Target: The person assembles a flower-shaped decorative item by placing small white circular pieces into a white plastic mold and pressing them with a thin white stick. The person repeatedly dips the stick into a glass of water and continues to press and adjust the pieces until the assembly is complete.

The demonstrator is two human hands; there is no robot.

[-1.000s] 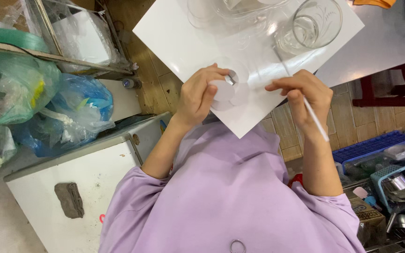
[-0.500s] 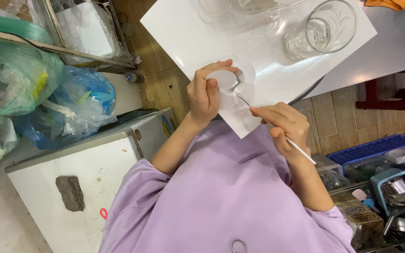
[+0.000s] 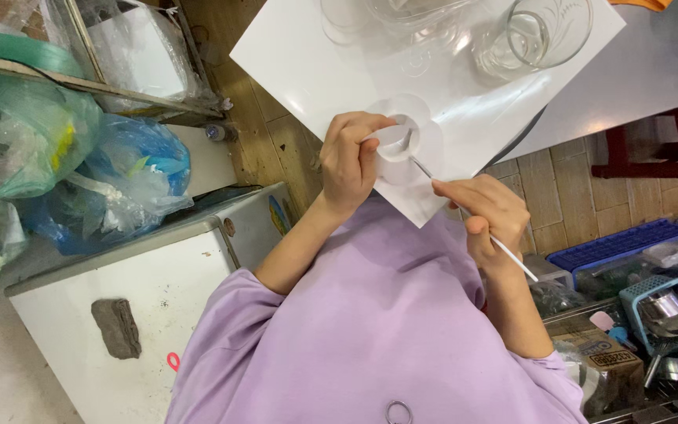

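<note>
Our left hand (image 3: 351,161) is curled around a small clear cup (image 3: 395,145), thumb and fingers clamped on its rim and wall. The cup sits on a white sheet (image 3: 315,67), near the sheet's corner closest to us, which overhangs the table (image 3: 653,71) edge.

Our right hand (image 3: 488,212) pinches a thin white brush (image 3: 464,208) like a pen, fingers closed tight on the shaft. The brush tip reaches into the mouth of the cup; the handle end sticks out past the hand toward our right forearm. We cannot tell what is on the tip or inside the cup.

Further up the sheet: a clear glass (image 3: 539,35) lying tilted near the far right corner, plus more clear glassware (image 3: 410,16) at the far edge, partly cut off by the frame.

We are wearing a purple top (image 3: 378,330), sleeves pushed up.

Off the table, floor side:
- left: a green bag (image 3: 25,133) and a blue bag (image 3: 131,177), both stuffed with plastic
- below those: a white box (image 3: 111,314) with a grey patch on it
- right: a blue crate (image 3: 621,251) and a small blue basket (image 3: 665,310) with metal parts
</note>
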